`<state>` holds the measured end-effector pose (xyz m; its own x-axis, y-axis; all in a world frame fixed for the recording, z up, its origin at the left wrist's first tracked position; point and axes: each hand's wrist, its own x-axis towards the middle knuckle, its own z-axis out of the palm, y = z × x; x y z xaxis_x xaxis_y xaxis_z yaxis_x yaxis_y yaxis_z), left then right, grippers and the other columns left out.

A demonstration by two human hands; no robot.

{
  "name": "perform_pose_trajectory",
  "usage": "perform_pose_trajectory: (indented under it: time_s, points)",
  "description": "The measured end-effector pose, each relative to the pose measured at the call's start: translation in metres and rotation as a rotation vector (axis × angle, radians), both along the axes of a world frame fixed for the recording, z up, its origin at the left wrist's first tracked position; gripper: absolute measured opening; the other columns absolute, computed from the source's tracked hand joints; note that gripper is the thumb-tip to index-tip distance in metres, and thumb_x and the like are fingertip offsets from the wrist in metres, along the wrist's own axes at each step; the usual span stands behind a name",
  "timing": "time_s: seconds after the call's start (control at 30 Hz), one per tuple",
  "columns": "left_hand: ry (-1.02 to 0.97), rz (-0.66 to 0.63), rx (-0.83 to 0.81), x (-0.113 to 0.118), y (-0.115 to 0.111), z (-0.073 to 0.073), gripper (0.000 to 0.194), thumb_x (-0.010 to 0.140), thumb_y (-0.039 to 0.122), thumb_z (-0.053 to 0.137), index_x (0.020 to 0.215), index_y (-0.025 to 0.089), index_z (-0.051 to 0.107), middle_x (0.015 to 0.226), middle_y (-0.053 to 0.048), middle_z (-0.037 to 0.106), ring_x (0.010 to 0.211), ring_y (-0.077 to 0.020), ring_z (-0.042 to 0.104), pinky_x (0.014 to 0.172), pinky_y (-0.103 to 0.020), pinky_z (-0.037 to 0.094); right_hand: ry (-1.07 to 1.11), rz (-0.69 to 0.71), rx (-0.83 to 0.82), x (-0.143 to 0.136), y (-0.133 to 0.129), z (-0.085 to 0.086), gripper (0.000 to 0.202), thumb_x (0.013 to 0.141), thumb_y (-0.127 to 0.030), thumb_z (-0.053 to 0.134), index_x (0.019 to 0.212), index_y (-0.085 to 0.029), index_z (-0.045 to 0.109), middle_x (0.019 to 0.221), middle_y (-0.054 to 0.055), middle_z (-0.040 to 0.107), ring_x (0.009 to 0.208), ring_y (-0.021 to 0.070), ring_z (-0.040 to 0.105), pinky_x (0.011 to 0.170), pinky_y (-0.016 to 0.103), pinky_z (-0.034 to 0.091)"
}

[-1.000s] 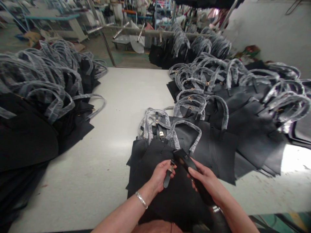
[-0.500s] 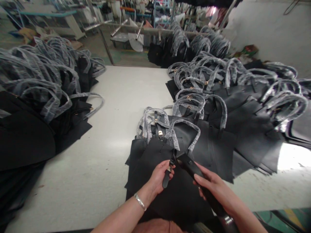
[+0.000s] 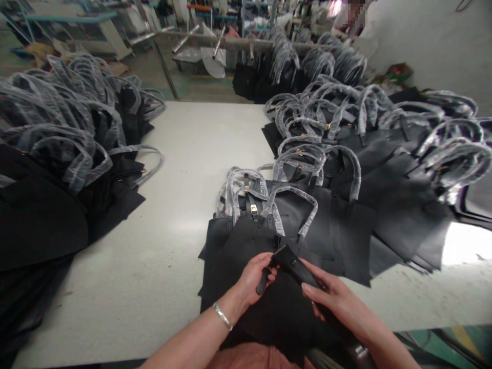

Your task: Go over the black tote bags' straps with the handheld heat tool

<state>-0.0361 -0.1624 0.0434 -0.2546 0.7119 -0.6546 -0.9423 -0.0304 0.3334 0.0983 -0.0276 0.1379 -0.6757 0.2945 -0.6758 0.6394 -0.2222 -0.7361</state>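
Note:
My left hand [image 3: 257, 279] pinches a short black leather strap [image 3: 263, 283], whose rounded end points down below the fingers. My right hand [image 3: 330, 292] is wrapped round a long black hand-held tool [image 3: 294, 262] with a blunt, wide head. That head is at the strap by my left fingertips and covers part of it; whether it presses on it I cannot tell. Beneath both hands lies a black leather bag [image 3: 246, 241], flat on the table. A plastic-wrapped handle [image 3: 312, 205] rises at its top, near a gold buckle [image 3: 253, 209] on another strap.
Black bags with plastic-wrapped handles [image 3: 338, 102] are heaped along the right of the white table [image 3: 184, 205]. Another pile of bags [image 3: 57, 205] covers the left side. Behind the table, a metal rail [image 3: 230, 41] stands near more hanging bags [image 3: 261, 82]. A person [image 3: 349, 20] is at the back.
The tool in my right hand has shifted left and its head now overlaps the strap's upper part, hiding the strap's buckle. My left hand has kept its pinch and barely moved.

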Motion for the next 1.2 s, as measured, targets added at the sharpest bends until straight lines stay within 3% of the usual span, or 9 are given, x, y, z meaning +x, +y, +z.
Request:
perform_pose_trajectory:
  time_s: [0.13,0.27,0.4,0.53,0.73,0.93,1.1,1.2]
  points:
    - [-0.08,-0.018,-0.005,0.005,0.0,-0.002,0.009,0.088,0.014,0.057,0.093,0.01,0.063,0.079,-0.007,0.061,0.053,-0.0053,0.051,0.045,-0.013,0.038,0.046,-0.123,0.12,-0.013,-0.002,-0.005,0.083,0.076,-0.05,0.069,0.147,-0.018,0.041,0.063,-0.004,0.06,0.051,0.0139,0.053,0.05,0.026,0.044]
    - [-0.176,-0.141,0.038,0.006,-0.002,-0.003,0.015,0.078,0.013,0.066,0.093,0.008,0.066,0.079,-0.005,0.059,0.053,-0.0036,0.047,0.045,-0.013,0.035,0.045,-0.157,0.135,-0.006,0.008,-0.003,0.084,0.077,-0.05,0.069,0.149,-0.019,0.038,0.068,-0.003,0.063,0.053,0.0146,0.054,0.051,0.027,0.045]
    - [0.175,-0.12,0.008,0.01,-0.003,-0.005,0.02,0.068,0.015,0.076,0.085,0.009,0.068,0.07,-0.001,0.056,0.056,-0.0064,0.048,0.05,-0.017,0.039,-0.035,-0.076,0.115,0.022,0.01,0.0,0.082,0.079,-0.052,0.068,0.149,-0.021,0.038,0.064,-0.004,0.059,0.052,0.015,0.053,0.05,0.027,0.044]
    - [0.466,-0.072,-0.065,0.014,0.0,-0.009,0.02,0.066,0.02,0.077,0.083,0.011,0.07,0.072,-0.003,0.062,0.062,-0.0103,0.052,0.057,-0.021,0.041,-0.037,-0.013,0.033,0.034,0.0,-0.003,0.079,0.081,-0.05,0.066,0.149,-0.021,0.039,0.065,-0.004,0.06,0.051,0.0137,0.052,0.05,0.026,0.043]
    - [0.766,-0.267,-0.123,0.018,-0.002,-0.021,0.009,0.07,0.018,0.066,0.071,0.012,0.072,0.059,-0.001,0.059,0.056,-0.0109,0.047,0.055,-0.022,0.034,-0.008,-0.016,0.051,0.017,-0.007,-0.01,0.078,0.081,-0.048,0.065,0.149,-0.018,0.038,0.063,-0.004,0.06,0.05,0.0133,0.051,0.05,0.026,0.043]
    - [0.72,-0.216,-0.129,0.018,-0.004,-0.019,0.009,0.068,0.02,0.068,0.073,0.013,0.072,0.062,-0.001,0.06,0.058,-0.0116,0.049,0.057,-0.023,0.036,-0.038,0.008,0.025,0.01,-0.005,-0.007,0.079,0.078,-0.049,0.069,0.146,-0.019,0.042,0.065,-0.003,0.062,0.05,0.0138,0.053,0.05,0.026,0.044]
    - [0.539,-0.221,-0.034,0.021,-0.005,-0.013,0.026,0.067,0.028,0.076,0.086,0.012,0.073,0.075,-0.005,0.066,0.062,-0.0114,0.051,0.059,-0.024,0.04,-0.022,-0.173,0.126,0.009,0.006,-0.007,0.085,0.079,-0.054,0.067,0.15,-0.02,0.035,0.069,-0.001,0.065,0.052,0.0152,0.055,0.05,0.027,0.044]
    - [0.506,-0.176,-0.061,0.021,-0.005,-0.015,0.031,0.065,0.03,0.079,0.089,0.012,0.072,0.081,-0.007,0.067,0.063,-0.0114,0.051,0.059,-0.024,0.04,-0.037,-0.156,0.093,0.016,0.01,-0.002,0.086,0.076,-0.055,0.07,0.149,-0.021,0.038,0.074,-0.001,0.067,0.052,0.0148,0.055,0.05,0.027,0.043]
